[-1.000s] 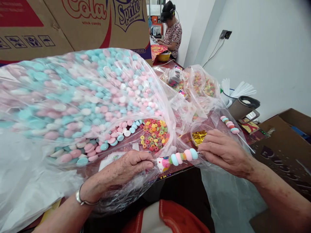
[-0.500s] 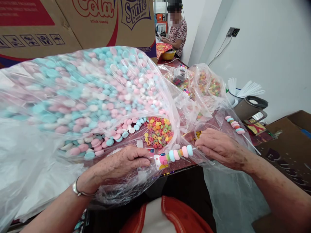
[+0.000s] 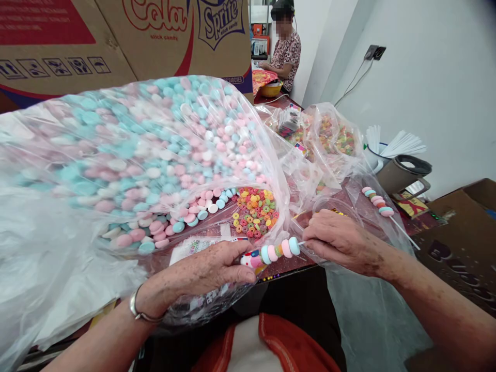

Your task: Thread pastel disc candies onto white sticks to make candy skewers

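A candy skewer (image 3: 279,251) is held between my hands, with blue, pink and small ring candies threaded on a thin white stick. My left hand (image 3: 217,262) closes round its left end, where a small printed label (image 3: 251,258) is curled against the stick. At the other end, my right hand (image 3: 335,240) pinches the stick close to the last blue candy. Beyond my left hand, loose ring candies (image 3: 254,212) lie at the mouth of a big clear bag (image 3: 281,175) full of pastel candies (image 3: 186,150). Another threaded skewer (image 3: 377,201) rests to the right.
A large carton (image 3: 163,51) stands behind the bag. Bags of colourful ring candies (image 3: 341,132) lie at the back right, near a cup of white sticks (image 3: 401,142) and a grey mug (image 3: 405,173). Another person (image 3: 287,54) sits farther back. A dark carton (image 3: 461,248) is at right.
My left hand has moved right along the skewer, and the label, flat before, is now curled round the stick. My right hand and the skewer have shifted slightly left.
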Motion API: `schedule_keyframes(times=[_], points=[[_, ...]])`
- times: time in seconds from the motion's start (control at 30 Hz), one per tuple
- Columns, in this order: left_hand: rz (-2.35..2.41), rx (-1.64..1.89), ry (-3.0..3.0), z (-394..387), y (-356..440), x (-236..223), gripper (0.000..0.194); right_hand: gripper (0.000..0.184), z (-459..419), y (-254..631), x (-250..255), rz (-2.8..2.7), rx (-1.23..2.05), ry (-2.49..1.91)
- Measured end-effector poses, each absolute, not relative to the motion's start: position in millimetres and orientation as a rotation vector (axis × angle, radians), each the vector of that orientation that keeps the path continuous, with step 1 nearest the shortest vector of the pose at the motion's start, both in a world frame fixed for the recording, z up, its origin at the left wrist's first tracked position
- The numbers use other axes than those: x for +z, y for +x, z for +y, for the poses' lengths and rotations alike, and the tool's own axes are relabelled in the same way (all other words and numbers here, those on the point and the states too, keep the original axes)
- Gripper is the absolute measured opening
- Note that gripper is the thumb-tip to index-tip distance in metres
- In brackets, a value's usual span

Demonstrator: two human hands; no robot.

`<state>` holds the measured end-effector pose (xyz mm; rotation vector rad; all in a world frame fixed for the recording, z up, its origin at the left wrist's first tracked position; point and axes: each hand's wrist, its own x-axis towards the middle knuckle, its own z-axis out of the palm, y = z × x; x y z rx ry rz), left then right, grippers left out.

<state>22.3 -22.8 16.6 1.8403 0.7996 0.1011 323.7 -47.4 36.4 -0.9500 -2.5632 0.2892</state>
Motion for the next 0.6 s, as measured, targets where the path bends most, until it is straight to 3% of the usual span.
schedule_keyframes(times=[0.13, 0.33, 0.5, 0.6], points=[[0.727, -0.020, 1.628, -26, 33, 16, 0.028, 0.028, -46, 316, 36, -2.635, 0.455, -0.923], [0.778, 0.076, 1.638, -33, 43, 10, 0.026, 0.029, -41, 305, 26, -2.748, 0.511, -0.948], [0.904, 0.165, 1.749, -39, 34, 7, 0.043, 0.028, -35, 307, 27, -2.679, 0.535, -0.952], [0.938, 0.140, 1.892, -47, 29, 9, 0.053, 0.030, -35, 304, 28, -2.710, 0.712, -1.044]])
